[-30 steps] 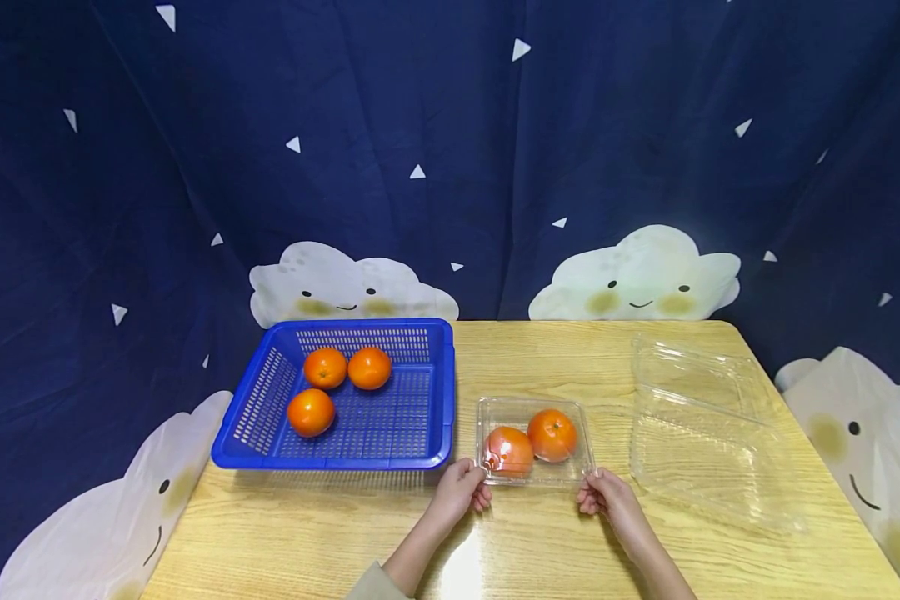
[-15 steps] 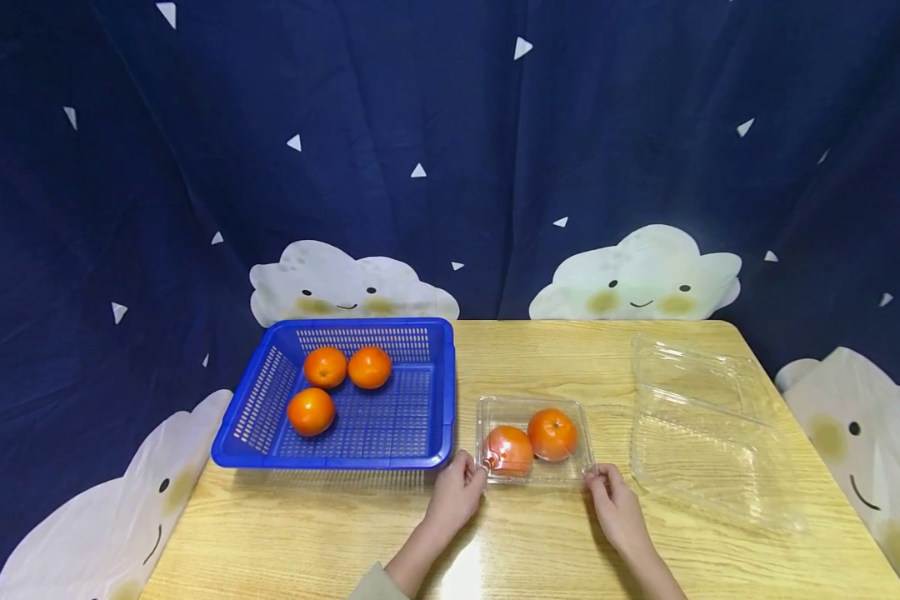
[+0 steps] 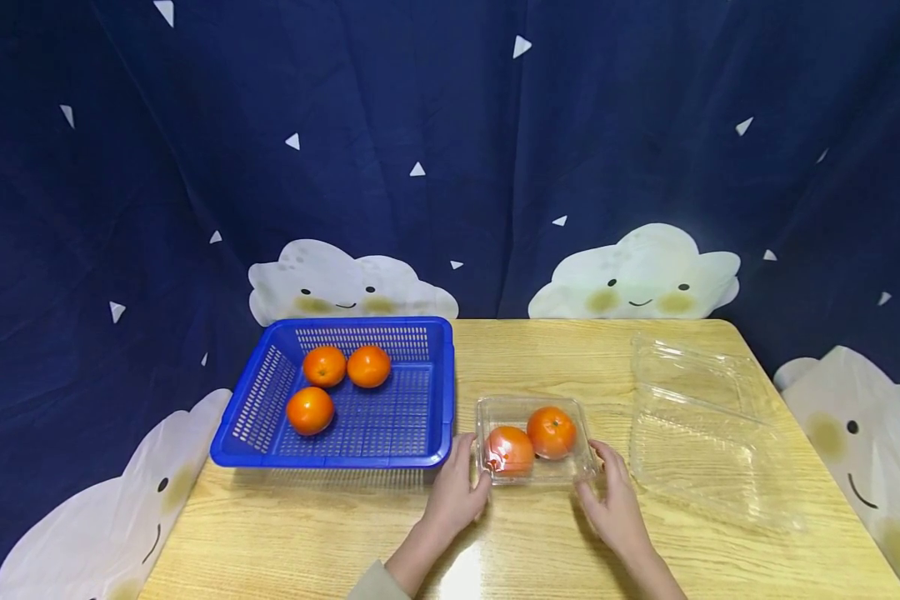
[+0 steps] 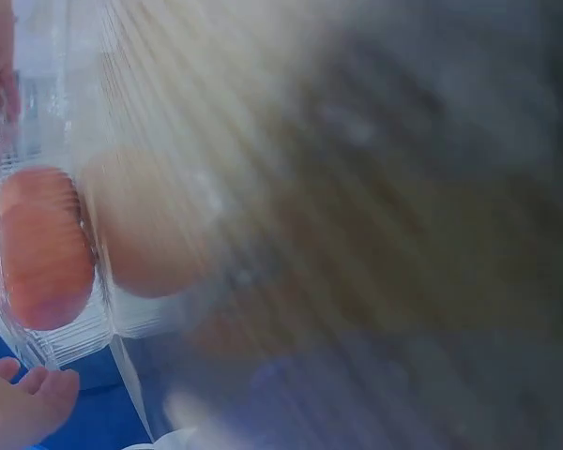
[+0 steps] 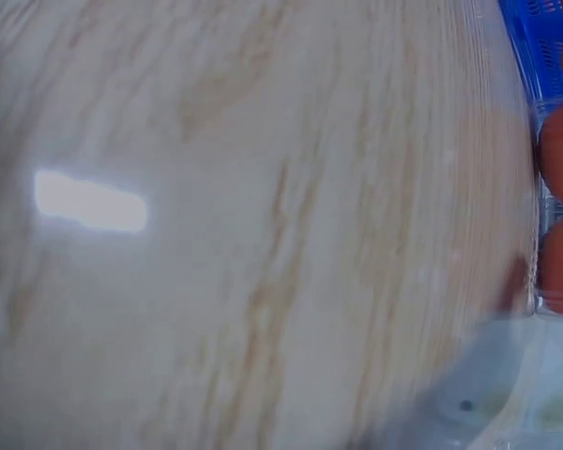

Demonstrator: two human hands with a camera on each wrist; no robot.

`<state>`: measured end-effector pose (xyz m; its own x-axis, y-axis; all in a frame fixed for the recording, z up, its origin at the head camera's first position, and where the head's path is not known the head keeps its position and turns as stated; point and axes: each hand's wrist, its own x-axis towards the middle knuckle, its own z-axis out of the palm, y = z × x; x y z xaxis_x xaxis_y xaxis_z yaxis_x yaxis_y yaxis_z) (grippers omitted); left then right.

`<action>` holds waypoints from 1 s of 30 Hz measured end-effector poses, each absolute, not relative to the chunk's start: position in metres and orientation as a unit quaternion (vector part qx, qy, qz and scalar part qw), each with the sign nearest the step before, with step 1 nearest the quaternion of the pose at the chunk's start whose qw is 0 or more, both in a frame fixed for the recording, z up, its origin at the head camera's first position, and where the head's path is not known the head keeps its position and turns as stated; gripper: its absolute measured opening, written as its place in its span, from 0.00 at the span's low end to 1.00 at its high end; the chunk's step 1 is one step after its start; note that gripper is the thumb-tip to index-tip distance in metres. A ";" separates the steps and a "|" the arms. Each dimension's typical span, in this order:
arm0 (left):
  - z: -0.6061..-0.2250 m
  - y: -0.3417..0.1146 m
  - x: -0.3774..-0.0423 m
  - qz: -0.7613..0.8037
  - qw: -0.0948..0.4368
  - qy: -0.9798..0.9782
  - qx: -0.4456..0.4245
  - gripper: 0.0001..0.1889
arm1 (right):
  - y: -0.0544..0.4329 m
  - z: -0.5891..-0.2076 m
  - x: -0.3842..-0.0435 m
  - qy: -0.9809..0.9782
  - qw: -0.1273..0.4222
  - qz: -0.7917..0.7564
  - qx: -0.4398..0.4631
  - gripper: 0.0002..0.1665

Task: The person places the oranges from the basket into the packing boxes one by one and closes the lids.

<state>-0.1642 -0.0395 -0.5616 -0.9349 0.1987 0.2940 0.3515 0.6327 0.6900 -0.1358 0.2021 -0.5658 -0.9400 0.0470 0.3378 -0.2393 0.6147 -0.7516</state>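
The clear plastic box (image 3: 547, 472) sits on the table (image 3: 543, 558) just beside the blue basket (image 3: 333, 462), to the basket's right and with its front edge a little nearer the person than the basket's. Its long axis runs sideways, pointing away from the basket, so one short end faces the basket and the other faces away. That, I judge, is the relation any handling of the box turns on: it lies straight ahead between the two hands, with one short end for each.

The left hand (image 3: 451, 498) is at the basket-side end, fingers extended along that wall, thumb set apart by the front corner. The right hand (image 3: 615, 507) mirrors it at the end away from the basket, thumb and fingers spread wide round the corner. Neither looks clearly nearer; how firmly either presses, I cannot tell.

Inside the box are two orange fruits: the front fruit (image 3: 509, 452) on the basket side, the back fruit (image 3: 552, 432) farther from the basket. Glare suggests a lid is down; whether it is latched, I cannot tell. Three loose fruits (image 3: 311, 411) lie in the basket, and spare clear plastic (image 3: 701, 454) rests well to the basket's right, beyond the right hand
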 end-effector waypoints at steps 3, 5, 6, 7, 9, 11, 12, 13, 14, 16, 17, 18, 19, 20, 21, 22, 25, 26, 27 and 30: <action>-0.559 -0.040 -0.165 -0.390 0.096 -0.898 -0.179 0.32 | 0.200 -0.564 -0.138 -0.885 0.180 0.423 0.076 0.36; -0.558 -0.038 -0.166 -0.385 0.093 -0.899 -0.189 0.34 | 0.199 -0.563 -0.139 -0.888 0.188 0.410 0.089 0.36; -0.557 -0.038 -0.166 -0.380 0.094 -0.899 -0.195 0.34 | 0.198 -0.563 -0.140 -0.889 0.191 0.405 0.093 0.36; -0.556 -0.036 -0.166 -0.373 0.094 -0.901 -0.201 0.34 | 0.198 -0.563 -0.140 -0.891 0.194 0.399 0.098 0.36; -0.555 -0.034 -0.166 -0.357 0.101 -0.904 -0.213 0.34 | 0.197 -0.563 -0.141 -0.894 0.195 0.390 0.103 0.36; -0.554 -0.032 -0.167 -0.334 0.119 -0.907 -0.228 0.33 | 0.196 -0.562 -0.142 -0.895 0.194 0.386 0.108 0.37; -0.554 -0.031 -0.167 -0.322 0.131 -0.908 -0.236 0.33 | 0.196 -0.562 -0.142 -0.896 0.192 0.384 0.110 0.37; -0.554 -0.029 -0.167 -0.311 0.144 -0.908 -0.243 0.32 | 0.195 -0.561 -0.142 -0.898 0.191 0.381 0.112 0.37; -0.554 -0.028 -0.168 -0.302 0.158 -0.907 -0.250 0.31 | 0.195 -0.561 -0.143 -0.899 0.190 0.378 0.114 0.36; -0.554 -0.026 -0.169 -0.281 0.179 -0.907 -0.259 0.29 | 0.195 -0.561 -0.143 -0.901 0.187 0.374 0.117 0.36; -0.555 -0.025 -0.169 -0.273 0.184 -0.907 -0.262 0.28 | 0.195 -0.561 -0.143 -0.901 0.186 0.373 0.118 0.36; -0.555 -0.024 -0.169 -0.264 0.187 -0.909 -0.263 0.28 | 0.195 -0.561 -0.143 -0.902 0.185 0.371 0.119 0.35; -0.555 -0.023 -0.168 -0.257 0.188 -0.910 -0.263 0.27 | 0.194 -0.561 -0.143 -0.902 0.184 0.371 0.119 0.35; -0.555 -0.022 -0.168 -0.250 0.188 -0.913 -0.263 0.26 | 0.194 -0.562 -0.143 -0.902 0.184 0.371 0.119 0.35; -0.555 -0.021 -0.168 -0.245 0.185 -0.915 -0.262 0.26 | 0.194 -0.562 -0.143 -0.902 0.184 0.372 0.119 0.35; -0.555 -0.020 -0.167 -0.242 0.184 -0.916 -0.261 0.25 | 0.194 -0.562 -0.143 -0.902 0.183 0.372 0.119 0.35; -0.555 -0.018 -0.167 -0.242 0.183 -0.917 -0.258 0.25 | 0.194 -0.561 -0.143 -0.902 0.183 0.372 0.118 0.35; -0.555 -0.018 -0.167 -0.243 0.183 -0.917 -0.257 0.25 | 0.194 -0.561 -0.143 -0.902 0.183 0.372 0.118 0.35; -0.555 -0.018 -0.167 -0.245 0.184 -0.917 -0.257 0.24 | 0.194 -0.561 -0.143 -0.902 0.183 0.373 0.118 0.35; -0.556 -0.017 -0.168 -0.249 0.186 -0.915 -0.257 0.24 | 0.194 -0.561 -0.144 -0.902 0.185 0.373 0.119 0.35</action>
